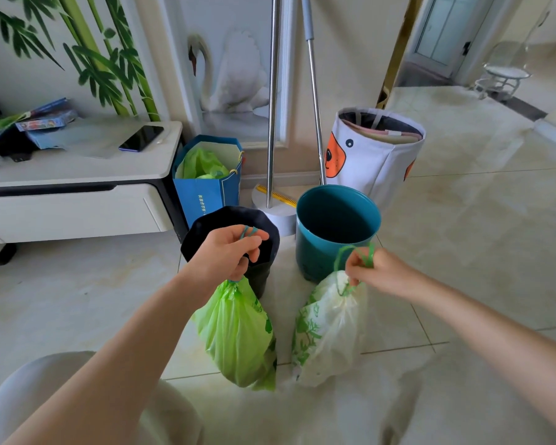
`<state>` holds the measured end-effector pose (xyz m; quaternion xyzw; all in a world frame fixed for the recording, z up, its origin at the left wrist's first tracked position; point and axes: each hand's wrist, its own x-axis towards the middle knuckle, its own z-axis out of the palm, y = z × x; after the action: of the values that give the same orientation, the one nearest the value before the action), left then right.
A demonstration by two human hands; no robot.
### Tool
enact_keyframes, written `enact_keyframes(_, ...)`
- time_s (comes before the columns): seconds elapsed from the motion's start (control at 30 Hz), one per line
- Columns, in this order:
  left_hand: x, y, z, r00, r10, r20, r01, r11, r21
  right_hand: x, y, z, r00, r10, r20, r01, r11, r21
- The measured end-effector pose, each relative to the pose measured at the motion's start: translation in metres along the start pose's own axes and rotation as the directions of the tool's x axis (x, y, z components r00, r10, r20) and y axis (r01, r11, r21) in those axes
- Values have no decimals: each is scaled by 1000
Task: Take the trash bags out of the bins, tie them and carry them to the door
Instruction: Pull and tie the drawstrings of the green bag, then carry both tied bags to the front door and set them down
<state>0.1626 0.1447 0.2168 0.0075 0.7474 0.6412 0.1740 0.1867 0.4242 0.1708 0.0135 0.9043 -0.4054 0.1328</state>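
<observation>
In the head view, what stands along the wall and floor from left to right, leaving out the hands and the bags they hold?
White cabinet → phone → blue paper bag → black bin → teal bin → white fabric basket.

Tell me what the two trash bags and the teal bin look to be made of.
Green bag in the left hand: thin, glossy, translucent plastic film, crinkled, gathered at a drawstring. White bag with green print, in the right hand: similar thin film, more see-through. Teal bin: probably rigid moulded plastic, with smooth walls and a soft sheen.
</observation>
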Motion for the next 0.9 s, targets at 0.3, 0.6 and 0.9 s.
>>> enact_keyframes(0.3,-5,35,48,976,202,84,-218,868,446,-59,-43,-83,992,126,12,-124,948,294)
enact_keyframes(0.6,7,81,138,948,244,203,-296,912,286,-105,-10,-132,952,82,-294,-25,981,191)
enact_keyframes(0.9,25,107,245,919,315,239,-371,895,249,-124,43,-172,811,25,-584,150,957,248)
